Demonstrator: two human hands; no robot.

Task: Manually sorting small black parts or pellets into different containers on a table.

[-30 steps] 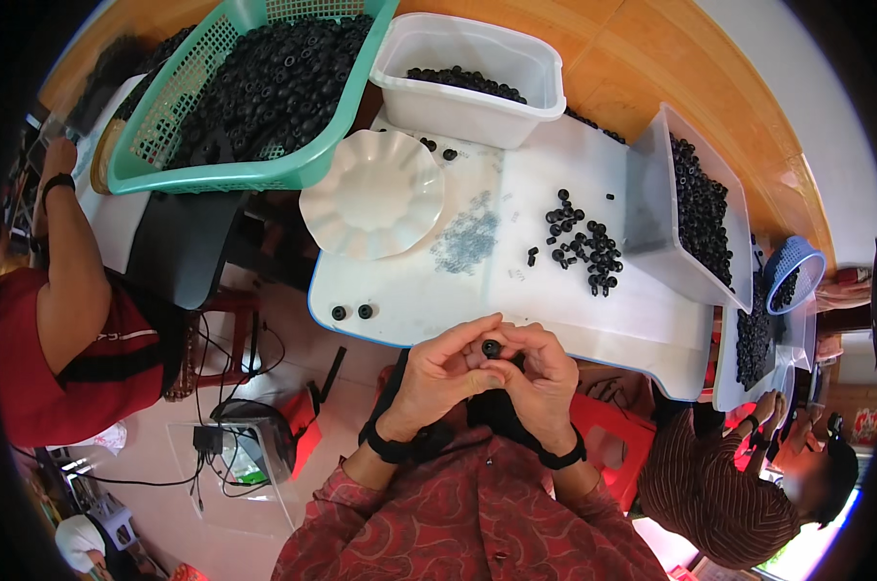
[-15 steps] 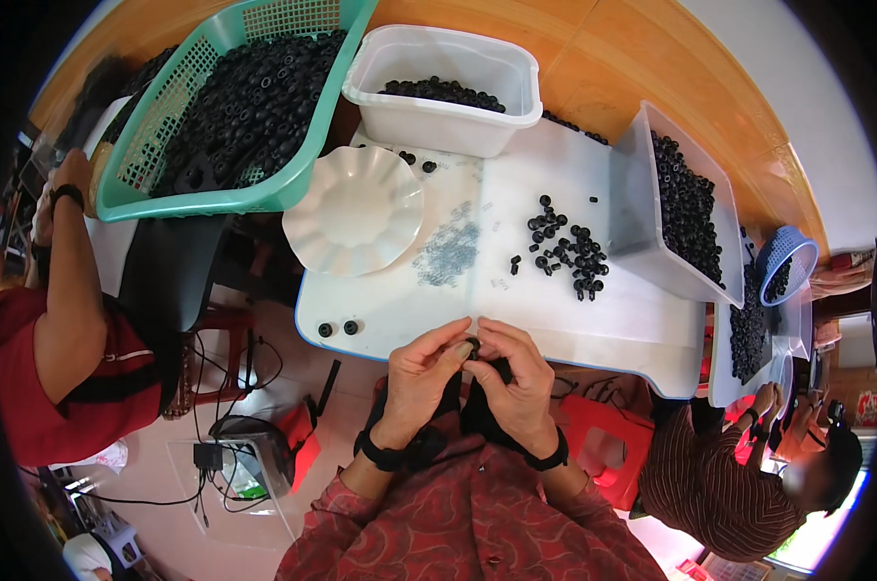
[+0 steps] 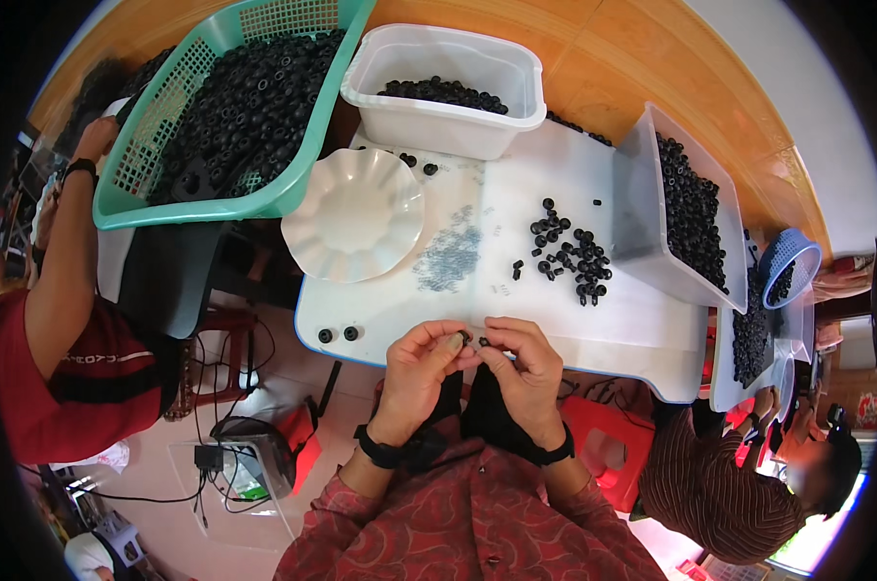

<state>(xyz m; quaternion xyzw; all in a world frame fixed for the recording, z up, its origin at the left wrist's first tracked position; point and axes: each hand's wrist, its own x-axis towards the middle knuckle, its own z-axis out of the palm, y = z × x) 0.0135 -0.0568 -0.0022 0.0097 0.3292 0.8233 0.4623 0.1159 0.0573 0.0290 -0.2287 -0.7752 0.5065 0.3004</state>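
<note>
At the table's near edge, my left hand (image 3: 421, 366) pinches a small black ring-like part (image 3: 465, 337) between thumb and fingers. Close beside it, my right hand (image 3: 523, 366) grips a smaller black piece (image 3: 484, 342) the same way; its exact shape is too small to tell. The two parts are slightly apart. Beyond my hands to the right lies a loose cluster of small black parts (image 3: 585, 254). A patch of fine silvery metal bits (image 3: 450, 250) is spread on the white table (image 3: 409, 320). Two black round parts (image 3: 350, 333) rest at the near left edge.
A scalloped white plate (image 3: 312, 228) lies at the table's left. Behind stand a green basket (image 3: 206, 213), a white tub (image 3: 429, 131) and a clear bin (image 3: 642, 232), all with black parts. Co-workers sit left (image 3: 70, 358) and right (image 3: 719, 479). A red stool (image 3: 603, 441) stands below.
My hands have drawn slightly apart, and a black piece now shows in each one. The co-worker's hand at left has moved up beside the green basket.
</note>
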